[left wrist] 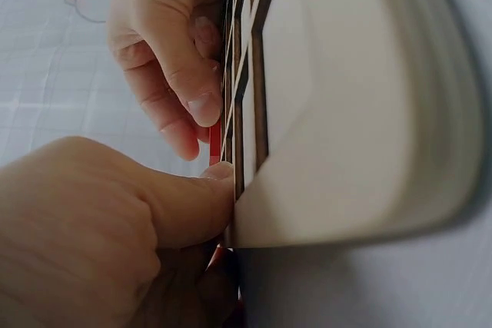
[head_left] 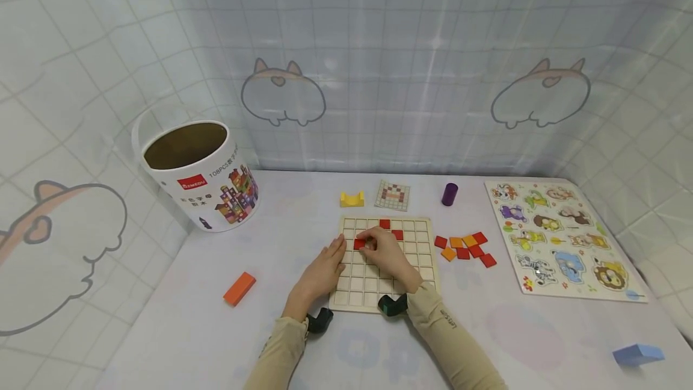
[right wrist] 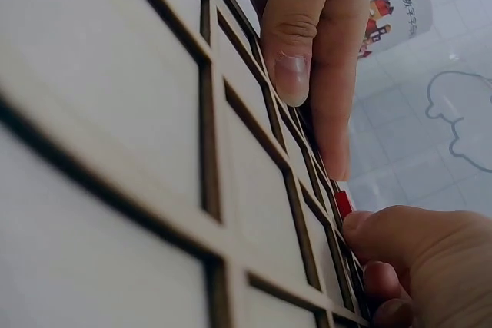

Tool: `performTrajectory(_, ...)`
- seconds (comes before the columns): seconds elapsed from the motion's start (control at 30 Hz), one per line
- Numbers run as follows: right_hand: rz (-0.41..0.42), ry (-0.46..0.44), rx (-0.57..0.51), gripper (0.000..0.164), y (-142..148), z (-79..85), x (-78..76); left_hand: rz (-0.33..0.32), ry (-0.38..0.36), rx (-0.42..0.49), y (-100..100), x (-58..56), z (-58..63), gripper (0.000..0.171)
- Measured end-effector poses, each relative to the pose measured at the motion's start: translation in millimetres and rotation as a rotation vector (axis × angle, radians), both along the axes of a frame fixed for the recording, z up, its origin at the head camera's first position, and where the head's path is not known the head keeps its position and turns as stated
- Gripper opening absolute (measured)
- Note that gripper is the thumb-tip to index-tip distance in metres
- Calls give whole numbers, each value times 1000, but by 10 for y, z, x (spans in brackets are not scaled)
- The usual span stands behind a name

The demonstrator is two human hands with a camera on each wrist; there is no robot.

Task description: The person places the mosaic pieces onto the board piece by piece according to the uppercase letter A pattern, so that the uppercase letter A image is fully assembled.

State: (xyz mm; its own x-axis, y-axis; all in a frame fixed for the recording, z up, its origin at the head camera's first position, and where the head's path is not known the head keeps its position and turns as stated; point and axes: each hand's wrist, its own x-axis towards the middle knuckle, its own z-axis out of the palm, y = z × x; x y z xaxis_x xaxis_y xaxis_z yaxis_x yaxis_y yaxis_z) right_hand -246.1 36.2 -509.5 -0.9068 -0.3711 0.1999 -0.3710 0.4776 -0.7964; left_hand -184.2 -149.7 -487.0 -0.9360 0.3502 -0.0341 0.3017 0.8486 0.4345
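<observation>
A wooden grid board (head_left: 355,298) lies flat in front of the person. My left hand (head_left: 320,269) rests along its left edge, fingers extended; in the left wrist view the left thumb (left wrist: 188,205) lies at the rim. Over the upper-left squares, my right hand (head_left: 388,254) pinches a red square tile (head_left: 358,244) between thumb and fingertips. The right wrist view has the same tile (right wrist: 343,203) close at the board's surface, beside the right thumb. Two more red tiles sit in the grid, one (head_left: 384,223) in the top row, another (head_left: 398,235) just below and right.
Several loose red and orange tiles (head_left: 462,253) lie right of the board. Behind it are a yellow block (head_left: 352,200), a pattern card (head_left: 392,195) and a purple cylinder (head_left: 449,194). An animal puzzle (head_left: 565,239), blue block (head_left: 637,355), orange block (head_left: 239,289) and white bucket (head_left: 203,188) stand around.
</observation>
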Motion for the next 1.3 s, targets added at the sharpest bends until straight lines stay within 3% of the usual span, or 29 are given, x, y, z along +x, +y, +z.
performTrajectory(0.57,-23,-20,-8,28,24,17,27,-7,-12,7,11,-17,-1,54)
performTrajectory(0.83,-27,-66,-93,33,135,137,9,-3,-5,-3,-6,-54,-11,54)
performTrajectory(1.3,-237,-81,-201,38,855,241,-99,14,-23,11,0,-10,-12,54)
